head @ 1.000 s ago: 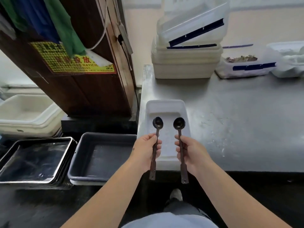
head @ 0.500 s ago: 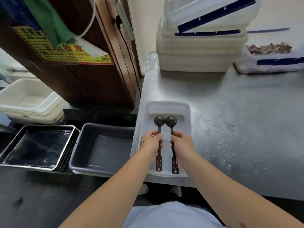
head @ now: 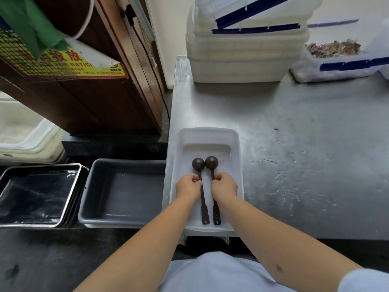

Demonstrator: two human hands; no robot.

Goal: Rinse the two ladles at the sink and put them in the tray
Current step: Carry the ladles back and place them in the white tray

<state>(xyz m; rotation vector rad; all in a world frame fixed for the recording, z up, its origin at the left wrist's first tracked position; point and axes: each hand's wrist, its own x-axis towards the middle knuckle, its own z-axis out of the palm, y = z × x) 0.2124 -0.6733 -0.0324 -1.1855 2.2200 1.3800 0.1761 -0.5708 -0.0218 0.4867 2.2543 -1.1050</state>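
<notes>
In the tray (head: 236, 165): both ladles (head: 202, 192) lie side by side, bowls toward its far end.
Your left hand (head: 188, 187): pinched on the left ladle's stem.
Your right hand (head: 224, 186): pinched on the right ladle (head: 211, 165).
Tray: on the steel counter (head: 294, 154), left edge.

Colours as I log them from the head view:

- Two ladles (head: 202, 186): dark brown, near black; handle ends speckled with small pale holes.
- Tray (head: 236, 165): plain white, no pattern.
- Bench (head: 294, 144): dull grey metal with pale streaks.
- Bin (head: 126, 190) beside the bench: slate grey.
- Baking pans (head: 40, 194): black insides, silver rims.
- Stacked containers (head: 242, 53): off-white with navy blue strips.
- Cabinet (head: 94, 98): dark reddish-brown wood.
- Sign (head: 69, 62) on it: yellow, red border, red characters, fine black grid at its left.
- Cloth (head: 31, 24): bright green.
- My shirt (head: 219, 272): pale blue.
</notes>
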